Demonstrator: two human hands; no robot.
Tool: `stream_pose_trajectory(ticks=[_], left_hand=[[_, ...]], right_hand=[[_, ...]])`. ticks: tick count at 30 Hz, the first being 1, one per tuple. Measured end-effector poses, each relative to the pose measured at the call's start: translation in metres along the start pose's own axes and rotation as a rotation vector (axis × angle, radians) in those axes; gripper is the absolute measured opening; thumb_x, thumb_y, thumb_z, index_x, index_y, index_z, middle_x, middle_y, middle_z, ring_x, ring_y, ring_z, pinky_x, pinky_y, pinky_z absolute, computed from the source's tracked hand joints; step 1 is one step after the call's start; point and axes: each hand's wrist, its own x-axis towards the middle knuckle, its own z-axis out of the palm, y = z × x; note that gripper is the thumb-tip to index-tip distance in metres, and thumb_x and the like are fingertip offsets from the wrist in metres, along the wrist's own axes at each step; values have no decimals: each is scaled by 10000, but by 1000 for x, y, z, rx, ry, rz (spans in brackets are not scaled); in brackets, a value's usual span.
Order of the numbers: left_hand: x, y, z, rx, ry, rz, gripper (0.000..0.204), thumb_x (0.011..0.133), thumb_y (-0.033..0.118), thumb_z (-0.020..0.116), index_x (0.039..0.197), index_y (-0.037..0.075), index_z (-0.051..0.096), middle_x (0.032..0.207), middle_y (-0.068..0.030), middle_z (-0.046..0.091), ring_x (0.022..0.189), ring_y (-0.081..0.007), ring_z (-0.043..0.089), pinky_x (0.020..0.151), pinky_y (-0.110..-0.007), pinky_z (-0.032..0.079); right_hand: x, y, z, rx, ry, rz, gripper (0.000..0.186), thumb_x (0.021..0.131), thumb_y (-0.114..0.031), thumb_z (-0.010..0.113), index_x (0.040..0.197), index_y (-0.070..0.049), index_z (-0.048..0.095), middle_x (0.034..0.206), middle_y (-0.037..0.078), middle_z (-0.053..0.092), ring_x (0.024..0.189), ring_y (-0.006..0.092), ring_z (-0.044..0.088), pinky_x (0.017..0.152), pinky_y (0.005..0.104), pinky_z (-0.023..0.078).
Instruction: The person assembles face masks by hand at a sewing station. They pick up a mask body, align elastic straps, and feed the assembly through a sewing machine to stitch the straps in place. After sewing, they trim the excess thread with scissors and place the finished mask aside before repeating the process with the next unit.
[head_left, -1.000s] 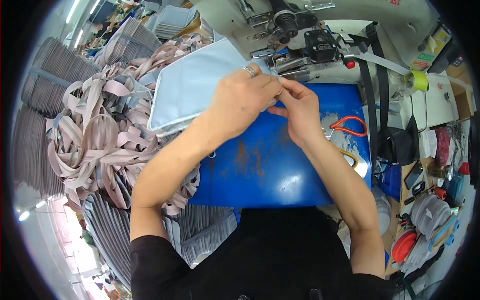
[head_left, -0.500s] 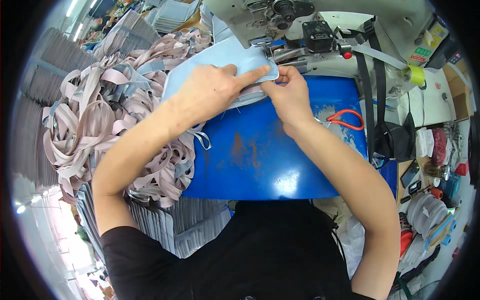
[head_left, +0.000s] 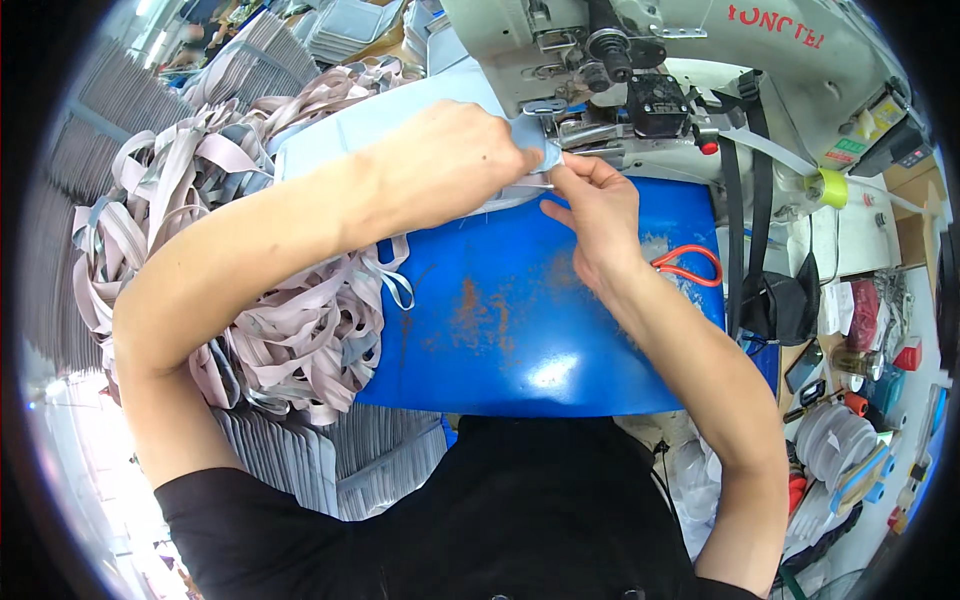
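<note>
A pale blue padded fabric piece [head_left: 378, 110] lies at the needle area of a grey sewing machine [head_left: 640, 110]. My left hand [head_left: 462, 160] is over it, fingers curled against its corner beside the presser foot [head_left: 548, 112]. My right hand [head_left: 605, 220] pinches the edge of that corner with thumb and index finger, the other fingers bent. The fingertips of both hands are close together and partly hidden. Red-handled scissors [head_left: 690, 262] lie right of my right hand on the blue work surface [head_left: 500, 330].
Heaps of pink-grey straps [head_left: 290, 340] cover the left side, with stacked grey panels [head_left: 100, 120] behind and below. Black straps [head_left: 758, 240] hang at the right, near white plastic spools [head_left: 830, 450], tools and a phone [head_left: 806, 365].
My left arm has swung outward to the left, its hand now flatter across the fabric. The fabric extends further left. My right hand stays at the corner, slightly lower than half a second ago.
</note>
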Motion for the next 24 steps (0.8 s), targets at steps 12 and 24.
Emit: stream_pose_trajectory(ticks=[12, 24], left_hand=[[10, 15, -1, 66, -30, -1, 306, 896, 113, 622, 1175, 6, 689, 786, -169, 705, 707, -332, 746, 603, -423, 602], [23, 55, 27, 40, 39, -251, 329, 796, 80, 693, 1079, -86, 656, 763, -159, 727, 675, -288, 749, 557, -382, 584]], right_hand=[[1, -5, 0, 60, -3, 46, 166, 909, -121, 786, 1025, -21, 723, 945, 57, 742, 842, 145, 701, 725, 321, 574], [-10, -9, 1, 80, -22, 16, 277, 934, -214, 818, 1085, -2, 724, 966, 59, 759, 817, 121, 706, 680, 272, 562]])
